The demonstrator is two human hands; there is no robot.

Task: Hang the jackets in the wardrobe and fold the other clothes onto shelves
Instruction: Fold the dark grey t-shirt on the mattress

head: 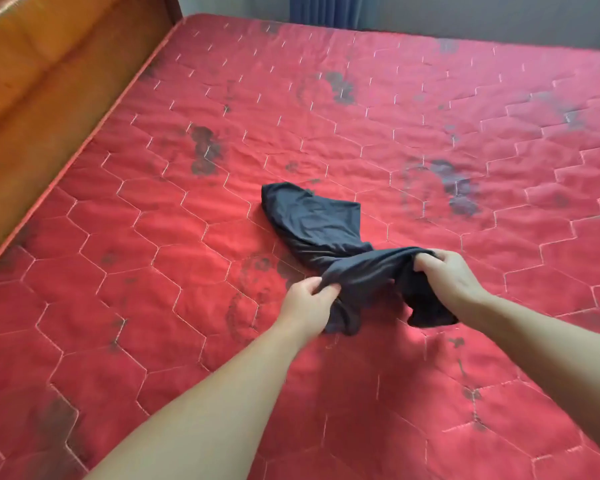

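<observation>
Dark garment laid on red mattress, frame centre. Near edge pinched by left hand and right hand; long axis run away toward upper left, left hand nearer.

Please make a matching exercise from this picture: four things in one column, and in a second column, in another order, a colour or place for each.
Things:
1. garment
2. mattress
3. headboard
4. curtain

Colour or place:
A. red, quilted in hexagons
B. blue, at the top edge
C. dark grey, gripped by the left hand and the right hand
D. orange-brown wood, upper left

Pairs: 1-C, 2-A, 3-D, 4-B
</observation>
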